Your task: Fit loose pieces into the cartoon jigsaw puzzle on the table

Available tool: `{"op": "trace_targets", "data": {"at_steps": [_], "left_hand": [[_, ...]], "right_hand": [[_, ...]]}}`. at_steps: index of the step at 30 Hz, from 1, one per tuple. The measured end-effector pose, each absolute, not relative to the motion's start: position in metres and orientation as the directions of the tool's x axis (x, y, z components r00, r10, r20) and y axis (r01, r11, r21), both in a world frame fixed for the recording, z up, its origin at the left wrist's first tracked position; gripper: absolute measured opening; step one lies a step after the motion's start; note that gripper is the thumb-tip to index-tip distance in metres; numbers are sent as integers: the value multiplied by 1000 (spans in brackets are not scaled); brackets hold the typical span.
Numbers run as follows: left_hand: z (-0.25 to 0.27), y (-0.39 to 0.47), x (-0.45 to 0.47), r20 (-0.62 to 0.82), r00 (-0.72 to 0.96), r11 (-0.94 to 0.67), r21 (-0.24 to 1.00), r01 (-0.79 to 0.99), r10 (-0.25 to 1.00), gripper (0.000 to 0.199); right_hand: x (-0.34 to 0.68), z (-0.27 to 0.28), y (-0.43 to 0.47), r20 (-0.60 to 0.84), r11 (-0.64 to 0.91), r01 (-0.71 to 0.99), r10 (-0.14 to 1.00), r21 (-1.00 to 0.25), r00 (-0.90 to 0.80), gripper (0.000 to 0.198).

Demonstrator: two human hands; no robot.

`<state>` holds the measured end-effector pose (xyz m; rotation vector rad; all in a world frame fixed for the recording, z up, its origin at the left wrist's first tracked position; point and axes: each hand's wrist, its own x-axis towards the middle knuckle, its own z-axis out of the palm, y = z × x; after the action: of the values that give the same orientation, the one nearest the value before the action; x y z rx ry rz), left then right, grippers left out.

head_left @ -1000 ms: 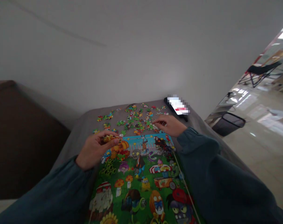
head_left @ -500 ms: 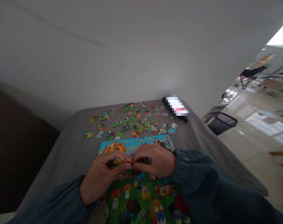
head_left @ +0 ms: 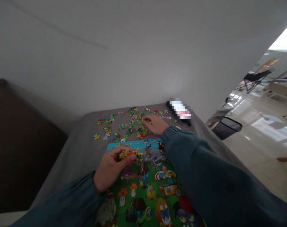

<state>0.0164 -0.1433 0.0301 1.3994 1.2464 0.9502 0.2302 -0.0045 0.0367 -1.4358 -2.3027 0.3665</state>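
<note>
Fingers (head_left: 128, 161) of left hand (head_left: 105, 173): clamped on a small bunch of yellow-orange puzzle pieces (head_left: 127, 154), thumb on the near side. Held above the far part of the picture board (head_left: 142, 189), left of its middle. Count in the grip: can't tell.

Fingers of right hand (head_left: 157, 124): thumb and index tips close together, at the loose puzzle pieces (head_left: 131, 127) past the board's far edge. Anything pinched between: can't tell, too small.

Up the arms: blue-grey sleeves, right one (head_left: 202, 164) crossing the board's far right corner and right edge, left one (head_left: 67, 198) at its left edge.

Printed on the board: cartoon figures on green, incl. mushrooms (head_left: 122, 194) and a food cart (head_left: 169, 189), plus a blue strip (head_left: 117, 145) along the far edge.

Past the board's far edge: loose puzzle pieces in uneven clusters, densest straight beyond, sparser to the left. Lying on grey cloth (head_left: 72, 154), also showing left of the board.

Beyond the board's far right corner: dark-cased device (head_left: 180, 110), lit screen, pixelated. Further past the board: pale wall (head_left: 134, 56).

Well left of the board: dark brown panel (head_left: 22, 151). Well right: black bin (head_left: 226, 127) on glossy floor (head_left: 259, 142), folding chair (head_left: 257, 76) farther off.
</note>
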Motion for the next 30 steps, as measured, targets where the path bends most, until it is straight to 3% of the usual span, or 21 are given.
{"op": "trace_targets", "data": {"at_steps": [7, 15, 21, 30], "left_hand": [[26, -140, 18, -95, 161, 70, 986, 151, 982, 40], [26, -141, 20, -95, 174, 69, 987, 145, 980, 41], [25, -140, 22, -126, 178, 116, 991, 67, 976, 42], [25, -140, 27, -139, 170, 113, 982, 154, 976, 43]], "right_hand": [[210, 10, 57, 89, 312, 907, 950, -283, -299, 33], [215, 16, 61, -70, 229, 922, 962, -313, -263, 35], [244, 38, 32, -4, 289, 890, 951, -353, -310, 22], [212, 25, 29, 23, 367, 875, 925, -317, -380, 33]]}}
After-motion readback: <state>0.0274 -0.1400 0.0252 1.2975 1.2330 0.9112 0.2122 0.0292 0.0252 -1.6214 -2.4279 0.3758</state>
